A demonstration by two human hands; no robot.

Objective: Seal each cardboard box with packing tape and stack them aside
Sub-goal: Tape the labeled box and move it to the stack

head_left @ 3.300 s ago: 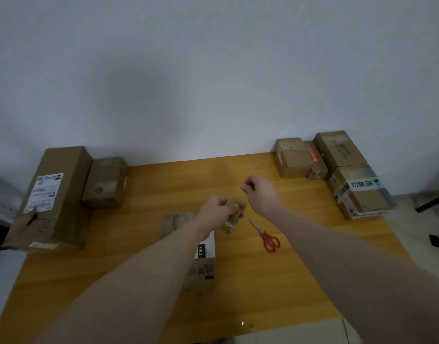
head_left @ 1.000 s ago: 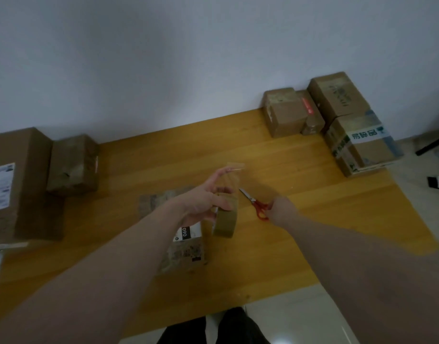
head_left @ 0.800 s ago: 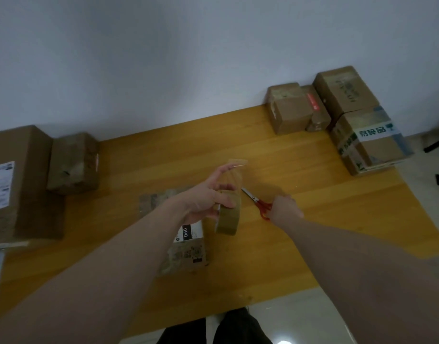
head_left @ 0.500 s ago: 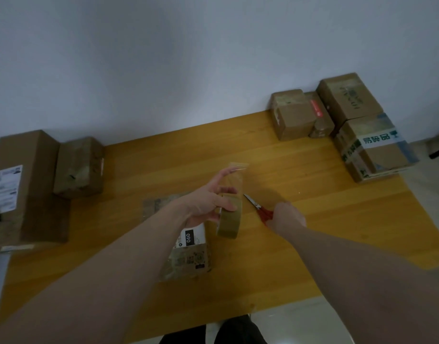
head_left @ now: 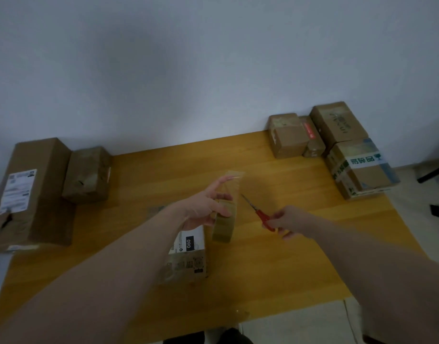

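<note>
My left hand [head_left: 206, 207] holds a roll of brownish packing tape [head_left: 223, 227] above the wooden table [head_left: 288, 256]. A clear strip of pulled tape [head_left: 234, 180] stands up from the roll against my raised finger. My right hand [head_left: 285, 220] grips the red handles of a pair of scissors [head_left: 259, 214]; its blades point up-left toward the strip and are a short way from it. A small cardboard box with a white label [head_left: 188, 254] lies flat under my left forearm, partly hidden.
Two boxes stand at the table's left end: a tall one [head_left: 27, 192] and a smaller one [head_left: 88, 175]. Several boxes [head_left: 332, 145] are grouped at the back right corner. The wall runs along the far edge; floor shows at right.
My right hand has closed on the scissors and lifted them off the table toward the tape. My left hand keeps the roll and raised strip in about the same place.
</note>
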